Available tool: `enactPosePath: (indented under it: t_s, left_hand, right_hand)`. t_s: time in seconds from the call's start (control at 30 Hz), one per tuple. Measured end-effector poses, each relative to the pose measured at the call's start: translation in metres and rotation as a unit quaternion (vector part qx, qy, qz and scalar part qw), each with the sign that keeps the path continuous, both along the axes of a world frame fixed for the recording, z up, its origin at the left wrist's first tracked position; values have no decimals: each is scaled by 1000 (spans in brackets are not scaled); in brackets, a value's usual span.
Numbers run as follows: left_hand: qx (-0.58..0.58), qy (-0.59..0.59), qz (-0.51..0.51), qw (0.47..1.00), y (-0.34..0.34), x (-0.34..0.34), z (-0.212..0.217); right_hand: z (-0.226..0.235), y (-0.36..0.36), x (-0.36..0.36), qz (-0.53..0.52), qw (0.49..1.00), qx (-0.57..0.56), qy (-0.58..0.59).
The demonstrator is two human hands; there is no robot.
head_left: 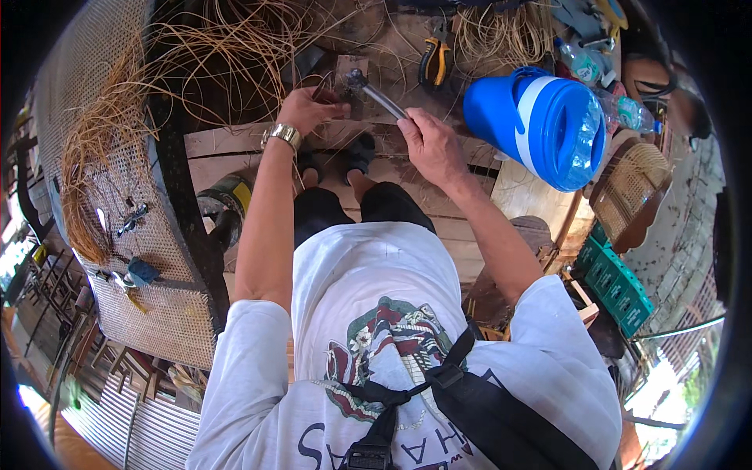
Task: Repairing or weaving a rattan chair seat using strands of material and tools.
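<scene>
My right hand (434, 146) grips the metal handle of a hammer (384, 100), its head pointing up and to the left. Left of the hammer head, my left hand (308, 112) is closed, fingers bent together over the wooden work surface; whatever lies between the fingertips is too small to make out. A watch (281, 137) circles my left wrist. Just beyond both hands sits a small piece of wood (350, 66), partly behind the hammer head. Loose rattan strands (223, 51) spread out past my left hand.
Pliers with yellow-and-black handles (433, 63) lie beyond my right hand. A blue water jug (533, 125) stands to the right, near plastic bottles (630, 114). Woven cane panelling (176, 313) with small tools on it borders the left side. A green crate (615, 286) is at far right.
</scene>
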State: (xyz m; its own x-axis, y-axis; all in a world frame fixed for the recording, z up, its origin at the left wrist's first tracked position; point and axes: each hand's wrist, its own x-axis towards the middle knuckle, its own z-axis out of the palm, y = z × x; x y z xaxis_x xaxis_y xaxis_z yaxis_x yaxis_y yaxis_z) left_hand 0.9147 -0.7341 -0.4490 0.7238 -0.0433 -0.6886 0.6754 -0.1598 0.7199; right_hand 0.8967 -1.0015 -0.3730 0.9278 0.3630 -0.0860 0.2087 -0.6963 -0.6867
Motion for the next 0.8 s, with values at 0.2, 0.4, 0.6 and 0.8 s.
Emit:
enactPosePath:
  t_s: [0.2,0.4,0.6,0.8]
  left_hand:
    - [186,9,-166,968,-3,28,23]
    - [254,3,-186,949,-9,33,26]
    - [232,6,-139,963,-12,23,28]
    - [151,-94,10,984,-19,1,4]
  right_hand:
    - [3,-1,0,-4,1000,-2,12]
    - [0,-2,0,-11,1000,-9,6]
    - [7,-3,0,-26,999,-17,39]
    - [4,-21,-21,-82,996,29,29]
